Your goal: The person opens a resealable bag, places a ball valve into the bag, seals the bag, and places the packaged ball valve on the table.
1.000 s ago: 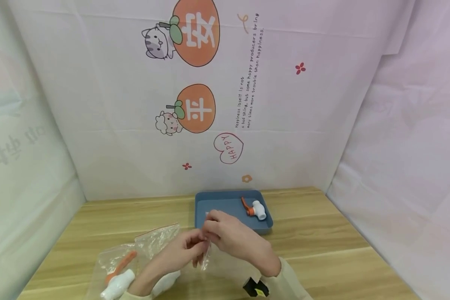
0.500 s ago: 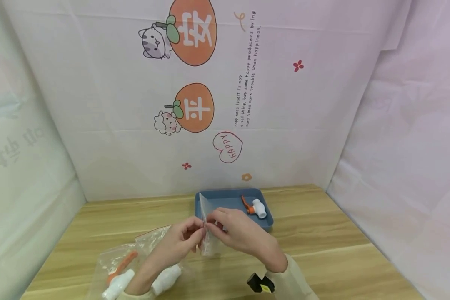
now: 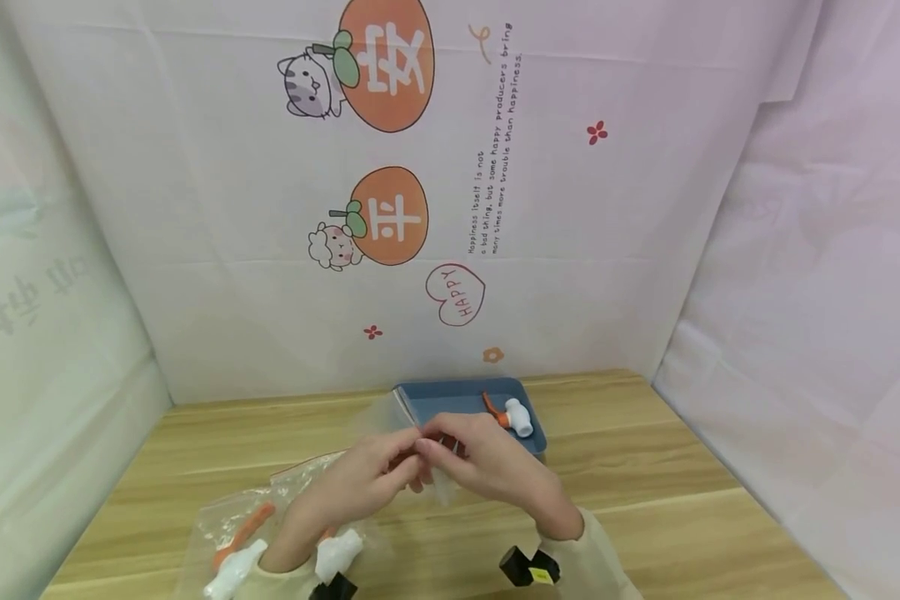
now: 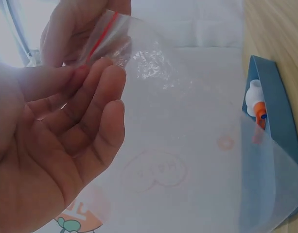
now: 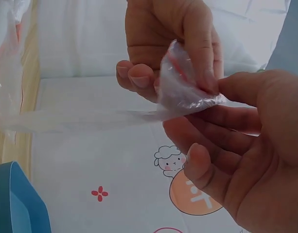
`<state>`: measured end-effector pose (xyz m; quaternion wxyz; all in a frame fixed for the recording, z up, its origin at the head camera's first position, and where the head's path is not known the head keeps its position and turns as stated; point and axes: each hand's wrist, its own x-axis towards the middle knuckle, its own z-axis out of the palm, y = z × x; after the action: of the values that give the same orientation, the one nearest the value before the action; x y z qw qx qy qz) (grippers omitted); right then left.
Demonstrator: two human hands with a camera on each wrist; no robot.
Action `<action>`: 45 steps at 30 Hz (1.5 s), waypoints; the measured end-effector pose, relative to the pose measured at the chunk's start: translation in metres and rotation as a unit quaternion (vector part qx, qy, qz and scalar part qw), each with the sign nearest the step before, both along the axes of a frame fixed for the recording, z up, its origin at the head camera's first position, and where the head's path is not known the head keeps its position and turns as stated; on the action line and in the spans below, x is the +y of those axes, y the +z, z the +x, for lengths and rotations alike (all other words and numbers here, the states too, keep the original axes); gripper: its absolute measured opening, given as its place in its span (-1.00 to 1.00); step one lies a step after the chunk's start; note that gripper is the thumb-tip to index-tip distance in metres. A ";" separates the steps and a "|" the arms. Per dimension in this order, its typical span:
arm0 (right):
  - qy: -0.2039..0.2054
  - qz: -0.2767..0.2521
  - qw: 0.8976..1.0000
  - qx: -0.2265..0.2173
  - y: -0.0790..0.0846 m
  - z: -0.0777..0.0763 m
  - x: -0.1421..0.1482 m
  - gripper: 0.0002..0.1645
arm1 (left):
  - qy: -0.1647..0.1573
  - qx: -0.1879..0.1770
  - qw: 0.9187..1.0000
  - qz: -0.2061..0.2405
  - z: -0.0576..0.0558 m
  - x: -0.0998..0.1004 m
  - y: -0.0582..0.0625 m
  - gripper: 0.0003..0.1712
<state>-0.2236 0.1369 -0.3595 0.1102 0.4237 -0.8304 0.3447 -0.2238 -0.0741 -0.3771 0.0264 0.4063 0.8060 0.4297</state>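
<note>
A clear zip-lock bag [image 4: 153, 68] with a red strip along its mouth is stretched between my hands over the table. My left hand [image 3: 363, 479] pinches the mouth edge between thumb and fingers. My right hand [image 3: 487, 467] pinches the same edge right beside it, fingertips nearly meeting. In the right wrist view, the bag's corner [image 5: 180, 90] pokes up between the two hands and the film runs off to the left. No solid item shows inside this bag. Behind the hands, a white ball valve [image 3: 519, 418] with an orange handle lies in the blue tray [image 3: 442, 404].
At the left front, a bagged white valve [image 3: 236, 568] with an orange handle lies on the wooden table [image 3: 645, 500]. Another white valve [image 3: 339, 552] in clear plastic lies beside it, partly behind my left forearm. A printed white cloth [image 3: 555, 292] stands behind the table.
The bag has swung from upright edge-on to spread out leftward and back. Both hands have shifted slightly right and drawn together, still pinching its mouth.
</note>
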 end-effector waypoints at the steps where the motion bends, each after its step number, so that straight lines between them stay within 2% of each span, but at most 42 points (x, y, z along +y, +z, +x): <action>1: 0.000 -0.001 1.000 -0.005 0.001 0.000 0.001 -0.80 | -0.003 0.004 1.000 -0.004 0.000 0.000 0.001 -0.83; 8: 0.002 0.003 1.000 -0.014 0.003 0.000 0.002 -0.83 | 0.009 0.033 0.999 -0.005 0.001 0.002 0.003 -0.88; 13: 0.013 0.003 1.000 -0.021 0.002 0.000 0.001 -0.85 | 0.015 0.082 0.996 0.003 0.004 0.005 0.001 -0.91; 16: 0.014 0.004 1.000 -0.018 0.002 0.000 0.002 -0.88 | 0.030 0.107 0.994 0.001 0.006 0.008 0.000 -0.86; 20: 0.020 0.003 1.000 -0.016 0.002 0.001 0.002 -0.88 | 0.034 0.098 0.995 0.007 0.007 0.008 -0.001 -0.85; 25: 0.029 0.002 1.000 -0.009 0.004 0.002 0.003 -0.87 | 0.014 0.072 0.997 0.034 0.007 0.006 -0.002 -0.89; 32: 0.030 -0.001 0.999 0.013 0.007 0.005 0.006 -0.87 | -0.014 0.079 0.994 0.072 0.006 0.004 -0.002 -0.85; 39: 0.018 -0.047 0.998 0.023 0.007 0.009 0.003 -0.86 | -0.026 0.039 0.994 0.100 0.008 0.003 0.001 -0.86; 42: -0.002 -0.070 0.997 0.025 0.007 0.011 0.001 -0.85 | -0.021 0.046 0.992 0.113 0.008 0.004 0.001 -0.85; 45: -0.037 -0.093 0.995 0.021 0.007 0.015 -0.002 -0.82 | -0.004 0.083 0.989 0.120 0.008 0.006 0.001 -0.82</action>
<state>-0.2085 0.1353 -0.3528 0.1789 0.3873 -0.8076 0.4071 -0.2160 -0.0682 -0.3765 -0.0871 0.4441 0.7464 0.4878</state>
